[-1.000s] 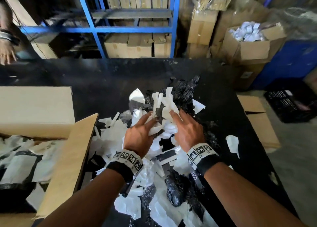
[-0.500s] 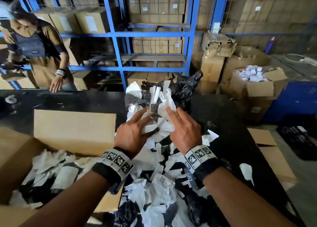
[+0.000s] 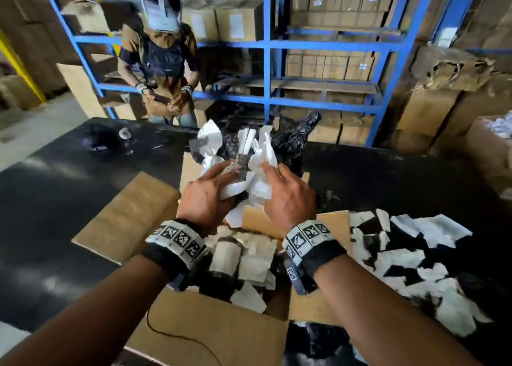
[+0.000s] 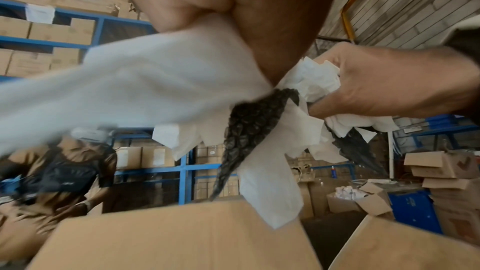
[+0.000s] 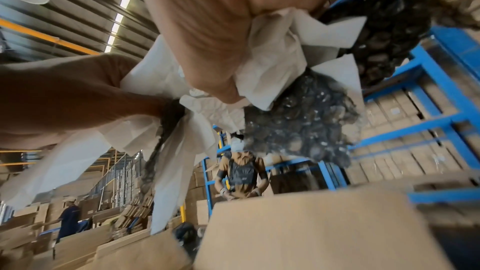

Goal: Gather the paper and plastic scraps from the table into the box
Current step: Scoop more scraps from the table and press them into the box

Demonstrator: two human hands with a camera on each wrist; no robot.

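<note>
At the far left of the head view the black desk point(image 3: 55, 199) runs back to a small roll of tape point(image 3: 125, 133), and behind it a second person point(image 3: 162, 69) in a brown top stands in front of the blue shelving point(image 3: 267, 47) stacked with cartons. The open cardboard box point(image 3: 210, 329) sits on the desk in front of the wearer, one flap point(image 3: 124, 216) folded out to the left, with white paper pieces and dark plastic already lying inside it. Above the box opening the left hand point(image 3: 206, 196) and the right hand point(image 3: 288, 199) press toward each other around one bundle of scraps point(image 3: 249, 155): crumpled white paper mixed with black bubble wrap, which sticks up and out past the fingertips. The fingers of both hands are curled round the bundle, as both wrist views show, with paper strips point(image 4: 270, 182) dangling below the palms toward the box. Each wrist wears a black band with printed markers. To the right of the box, more white paper and black plastic scraps point(image 3: 410, 257) lie spread over the desk. At the far right edge stands another carton point(image 3: 487, 149) holding white pieces.
</note>
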